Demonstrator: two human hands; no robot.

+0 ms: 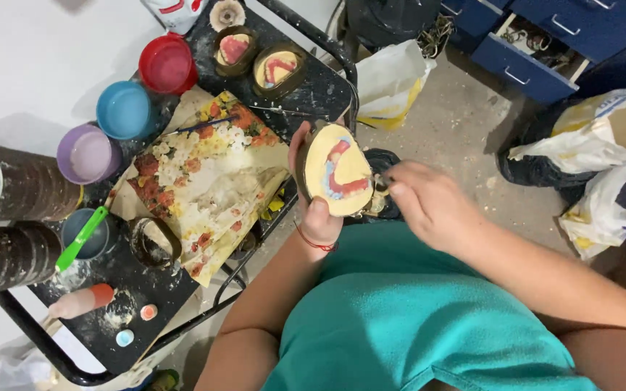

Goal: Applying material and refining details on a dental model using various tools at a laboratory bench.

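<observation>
While you hold the round mold (337, 177) up in front of your green shirt (414, 318), your left hand (318, 210) wraps it from below, with the thumb on its near edge and the fingers curled behind. It looks tipped toward you so you can see its yellow face with the pink and blue curve. Your right hand (429, 206) is closed in a pinch just beside the mold's right edge, and something small and thin seems to be in its fingers, but it is too blurred to tell what. To the left of the mold is the black cart (139, 304) with a flowered paper (204, 174) on it. Two more molds (259, 58) sit at the cart's far end, close enough to reach. Red, blue and purple cups (126, 110) stand further left of the mold.
</observation>
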